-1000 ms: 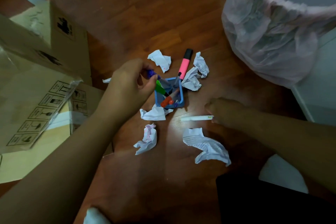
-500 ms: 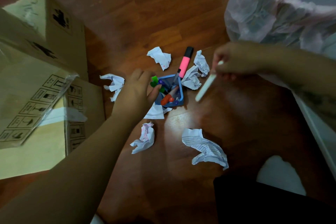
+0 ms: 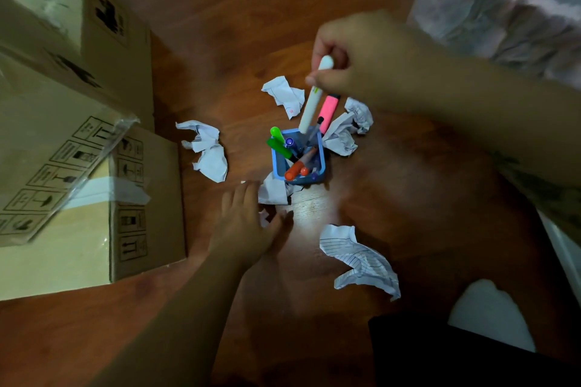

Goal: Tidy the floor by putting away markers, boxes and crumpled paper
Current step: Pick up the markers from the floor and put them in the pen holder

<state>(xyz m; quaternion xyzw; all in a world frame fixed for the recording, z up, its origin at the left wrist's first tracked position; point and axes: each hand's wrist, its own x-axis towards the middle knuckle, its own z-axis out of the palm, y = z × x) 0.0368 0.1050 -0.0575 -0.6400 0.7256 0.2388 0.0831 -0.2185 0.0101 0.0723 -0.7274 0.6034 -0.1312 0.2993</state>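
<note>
A white marker (image 3: 311, 107) is pinched in the right hand (image 3: 361, 63) tip-down over the blue holder (image 3: 321, 163), already filled with other markers, while the left hand (image 3: 248, 229) is spread open, gripping nothing, at its 7 o'clock, and crumpled paper (image 3: 361, 261) all around and boxes (image 3: 144, 198) at 9 o'clock are not yet cleared.

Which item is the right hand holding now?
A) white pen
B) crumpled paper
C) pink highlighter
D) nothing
A: the right hand pinches the white pen near its upper end, with the pen's lower tip pointing down at the blue holder.
</note>
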